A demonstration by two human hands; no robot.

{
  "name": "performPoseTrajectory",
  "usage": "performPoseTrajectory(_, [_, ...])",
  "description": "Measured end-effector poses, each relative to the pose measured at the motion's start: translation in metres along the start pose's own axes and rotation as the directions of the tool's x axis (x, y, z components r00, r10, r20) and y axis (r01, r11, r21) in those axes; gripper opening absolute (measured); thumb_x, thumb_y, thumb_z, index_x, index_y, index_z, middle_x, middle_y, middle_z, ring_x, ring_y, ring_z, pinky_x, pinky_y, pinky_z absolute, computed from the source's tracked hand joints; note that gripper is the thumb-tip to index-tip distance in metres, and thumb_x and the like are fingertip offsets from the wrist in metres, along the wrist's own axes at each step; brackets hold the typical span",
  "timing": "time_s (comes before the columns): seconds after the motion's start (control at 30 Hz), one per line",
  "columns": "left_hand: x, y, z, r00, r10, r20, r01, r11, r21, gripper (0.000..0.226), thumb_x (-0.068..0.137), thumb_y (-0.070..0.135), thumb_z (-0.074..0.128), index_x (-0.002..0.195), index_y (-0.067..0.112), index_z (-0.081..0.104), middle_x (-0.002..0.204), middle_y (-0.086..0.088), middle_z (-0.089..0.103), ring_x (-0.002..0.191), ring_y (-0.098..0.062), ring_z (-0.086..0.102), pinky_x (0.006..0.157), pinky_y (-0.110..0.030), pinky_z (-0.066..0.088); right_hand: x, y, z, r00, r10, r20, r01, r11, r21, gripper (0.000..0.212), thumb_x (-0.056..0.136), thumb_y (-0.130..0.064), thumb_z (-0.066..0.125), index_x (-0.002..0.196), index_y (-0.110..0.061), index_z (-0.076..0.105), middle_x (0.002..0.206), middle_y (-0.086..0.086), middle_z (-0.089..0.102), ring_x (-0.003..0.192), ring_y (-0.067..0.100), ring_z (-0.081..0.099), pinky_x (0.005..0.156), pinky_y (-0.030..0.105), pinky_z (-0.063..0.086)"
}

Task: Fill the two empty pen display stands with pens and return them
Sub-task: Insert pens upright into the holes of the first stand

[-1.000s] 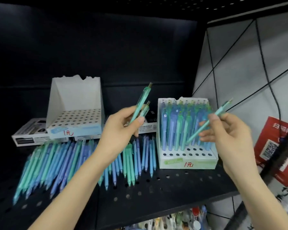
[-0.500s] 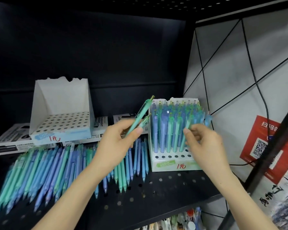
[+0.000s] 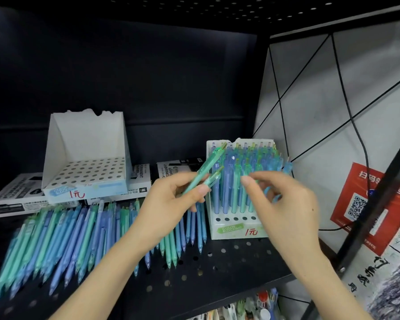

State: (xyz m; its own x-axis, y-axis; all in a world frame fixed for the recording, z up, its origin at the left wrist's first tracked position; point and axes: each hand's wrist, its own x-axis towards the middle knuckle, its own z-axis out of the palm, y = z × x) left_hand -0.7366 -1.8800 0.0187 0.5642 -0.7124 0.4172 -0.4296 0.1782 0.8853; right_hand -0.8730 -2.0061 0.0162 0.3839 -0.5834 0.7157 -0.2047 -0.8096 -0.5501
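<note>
My left hand [image 3: 171,202] grips two green pens [image 3: 206,168], their clip ends pointing up and to the right. My right hand [image 3: 284,204] is in front of the right display stand [image 3: 231,229], fingers loosely curled and blurred, holding nothing that I can see. That stand is mostly full of upright blue and green pens [image 3: 245,172], with one front row of holes showing. An empty white stand [image 3: 86,155] with a holed deck sits at the back left. Several loose pens [image 3: 67,234] lie in a row on the shelf.
Flat black-and-white marker boxes [image 3: 12,199] lie behind the stands. The black perforated shelf [image 3: 206,273] ends at a front edge below my arms. A black post and a red QR-code poster [image 3: 367,204] stand at right. More goods show on the shelf below.
My right hand set its green pen into the right stand, then drew back left, now holding nothing. My left hand kept its two pens and lowered slightly towards the stand.
</note>
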Motion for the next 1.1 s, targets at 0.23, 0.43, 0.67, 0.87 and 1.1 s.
performPoseTrajectory(0.23, [-0.003, -0.002, 0.008, 0.995, 0.04, 0.092, -0.046, 0.997, 0.065, 0.018, 0.087, 0.015, 0.06, 0.096, 0.028, 0.069, 0.087, 0.006, 0.067, 0.076, -0.005, 0.065, 0.071, -0.018, 0.052, -0.003, -0.019, 0.012, 0.983, 0.068, 0.171, -0.136, 0.897, 0.421, 0.008, 0.082, -0.023, 0.066, 0.079, -0.03, 0.069, 0.076, -0.011, 0.067, 0.068, 0.006, 0.06, 0.063, 0.021, 0.048])
performPoseTrajectory(0.43, [-0.002, -0.012, -0.001, 0.997, 0.048, -0.064, -0.032, 0.973, 0.23, 0.017, 0.091, 0.024, 0.056, 0.102, 0.034, 0.065, 0.092, 0.005, 0.066, 0.08, -0.003, 0.058, 0.071, -0.014, 0.046, 0.018, 0.013, -0.028, 0.96, 0.203, -0.191, -0.103, 0.896, 0.432, 0.01, 0.093, -0.02, 0.055, 0.085, -0.026, 0.057, 0.078, -0.004, 0.065, 0.069, 0.014, 0.065, 0.063, 0.024, 0.052])
performPoseTrajectory(0.67, [-0.004, -0.014, -0.001, 0.989, 0.022, -0.149, 0.006, 0.983, 0.183, 0.013, 0.089, 0.035, 0.051, 0.1, 0.043, 0.053, 0.086, 0.003, 0.061, 0.084, -0.01, 0.057, 0.078, -0.023, 0.047, 0.025, 0.031, -0.024, 0.96, 0.08, -0.269, -0.079, 0.997, 0.016, 0.006, 0.092, -0.025, 0.056, 0.089, -0.02, 0.056, 0.071, -0.015, 0.055, 0.065, -0.004, 0.052, 0.059, 0.009, 0.037])
performPoseTrajectory(0.87, [-0.005, -0.016, 0.0, 0.994, 0.029, -0.104, -0.009, 0.981, 0.192, 0.013, 0.091, 0.024, 0.053, 0.092, 0.033, 0.062, 0.08, 0.014, 0.061, 0.079, 0.0, 0.055, 0.072, -0.01, 0.043, 0.022, 0.03, -0.009, 0.987, 0.082, -0.137, -0.094, 0.992, -0.082, 0.009, 0.091, -0.027, 0.056, 0.088, -0.019, 0.059, 0.068, -0.02, 0.051, 0.062, -0.005, 0.049, 0.055, 0.011, 0.035])
performPoseTrajectory(1.1, [-0.007, -0.015, 0.004, 0.998, 0.024, -0.065, -0.011, 0.981, 0.193, 0.017, 0.089, 0.022, 0.058, 0.09, 0.039, 0.06, 0.085, 0.015, 0.064, 0.082, 0.005, 0.056, 0.075, -0.008, 0.044, 0.031, 0.029, -0.005, 0.993, 0.119, -0.002, -0.117, 0.972, -0.204, 0.019, 0.088, -0.032, 0.06, 0.082, -0.015, 0.065, 0.063, -0.015, 0.053, 0.061, 0.011, 0.054, 0.059, 0.028, 0.044])
